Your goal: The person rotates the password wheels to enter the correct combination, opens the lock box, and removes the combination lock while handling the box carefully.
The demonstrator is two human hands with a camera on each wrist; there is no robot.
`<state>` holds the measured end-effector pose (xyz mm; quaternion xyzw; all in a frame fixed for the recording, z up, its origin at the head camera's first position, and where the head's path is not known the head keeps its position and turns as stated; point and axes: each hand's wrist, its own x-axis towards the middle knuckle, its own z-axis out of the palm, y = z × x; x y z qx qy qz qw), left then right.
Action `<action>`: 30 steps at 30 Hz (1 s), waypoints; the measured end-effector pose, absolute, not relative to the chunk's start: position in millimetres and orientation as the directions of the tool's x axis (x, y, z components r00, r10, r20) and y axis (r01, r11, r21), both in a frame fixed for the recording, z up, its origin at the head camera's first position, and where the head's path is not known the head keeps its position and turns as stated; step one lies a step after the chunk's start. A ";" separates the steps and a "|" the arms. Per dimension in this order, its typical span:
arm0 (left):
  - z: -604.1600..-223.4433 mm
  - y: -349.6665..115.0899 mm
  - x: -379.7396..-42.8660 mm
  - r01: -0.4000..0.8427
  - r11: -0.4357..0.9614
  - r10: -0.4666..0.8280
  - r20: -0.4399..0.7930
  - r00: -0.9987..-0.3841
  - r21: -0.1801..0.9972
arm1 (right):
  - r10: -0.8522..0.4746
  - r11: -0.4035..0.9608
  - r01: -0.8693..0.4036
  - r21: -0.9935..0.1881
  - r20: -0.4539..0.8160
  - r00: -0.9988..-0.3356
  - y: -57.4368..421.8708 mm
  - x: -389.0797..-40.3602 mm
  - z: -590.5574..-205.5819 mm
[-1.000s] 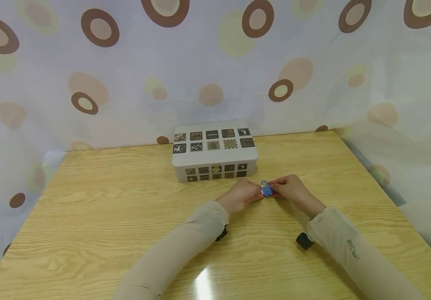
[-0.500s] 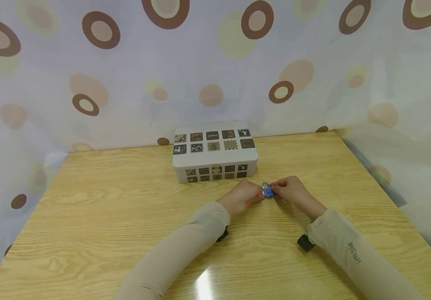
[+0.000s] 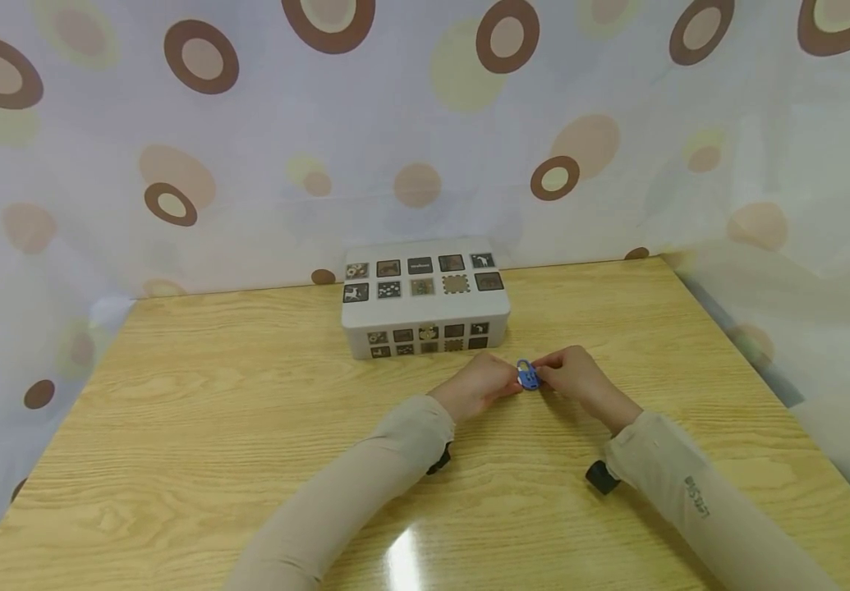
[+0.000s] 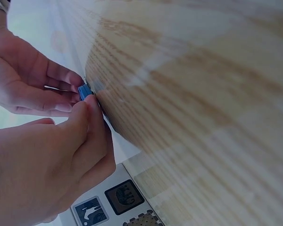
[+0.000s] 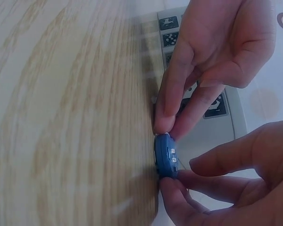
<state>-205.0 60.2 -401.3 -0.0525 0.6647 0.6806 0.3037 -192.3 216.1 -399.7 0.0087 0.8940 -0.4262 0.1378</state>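
Note:
A small blue padlock (image 3: 528,377) is held low over the table between both hands, its shackle loop toward the far side in the head view. My left hand (image 3: 479,384) pinches the padlock's left edge between thumb and fingers. From the other side my right hand (image 3: 580,382) holds it, fingertips against the edge. In the right wrist view the right thumb (image 5: 203,162) is slightly off the padlock (image 5: 166,155), beside its small white dial marks. The left wrist view shows only a blue end of the padlock (image 4: 85,91); fingers hide the rest.
A white box (image 3: 425,308) with dark picture squares stands just behind the hands, near the table's back edge. Spotted curtain cloth (image 3: 417,123) hangs behind and along both sides. The wooden table (image 3: 232,410) extends to the left and in front.
The padlock has shifted very slightly right and turned a little between the fingers during the first half second. Since then both hands have stayed almost still. The box has not moved.

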 end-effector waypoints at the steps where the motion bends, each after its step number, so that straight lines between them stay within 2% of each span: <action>1: -401.5 60.2 -205.2 -0.483 0.067 0.344 -0.475 -0.810 0.873 | -0.101 0.639 0.133 -0.758 -0.254 -0.962 215.8 -192.6 -400.1; 13: -407.6 62.0 -208.0 -0.475 0.053 0.333 -0.464 -0.821 0.879 | -0.110 0.686 0.083 -0.723 -0.217 -0.970 216.2 -193.7 -402.1; 21: -406.5 55.9 -207.7 -0.449 0.058 0.373 -0.437 -0.818 0.892 | -0.109 0.696 0.084 -0.713 -0.220 -0.970 215.9 -190.7 -400.3; 30: -397.2 40.8 -197.5 -0.335 0.105 0.420 -0.347 -0.839 0.936 | -0.048 0.662 0.041 -0.749 -0.097 -0.994 219.4 -183.8 -402.6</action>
